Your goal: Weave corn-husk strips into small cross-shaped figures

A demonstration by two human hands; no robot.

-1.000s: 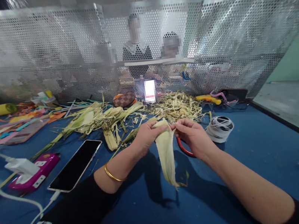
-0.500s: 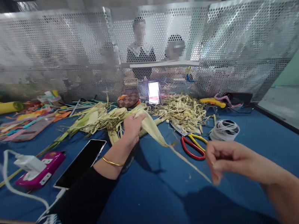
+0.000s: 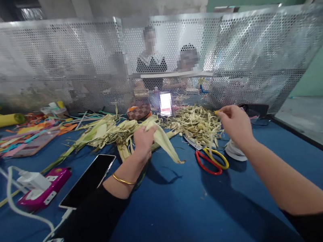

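My left hand [image 3: 145,143] is closed on a pale corn husk [image 3: 167,144], whose pointed tip hangs to the right above the blue table. My right hand [image 3: 237,125] is raised at the right edge of the heap of shredded husk strips [image 3: 197,123], its thumb and fingers pinched. A thin strip of husk [image 3: 211,146] seems to hang from those fingertips, past the scissors. The scissors [image 3: 212,162], with one red and one yellow handle, lie below the heap. More whole corn husks [image 3: 99,133] are piled left of my left hand.
A black phone [image 3: 88,181] and a magenta power strip [image 3: 46,188] with a white cable lie at left. A white roll [image 3: 235,151] is partly behind my right wrist. A lit phone [image 3: 165,104] stands before the perforated metal screen [image 3: 79,68]; people show behind it.
My right hand has moved up and away, from the near right of the table to the shredded heap. The strip it drew has come off the husk tip. My left hand stays nearly still.
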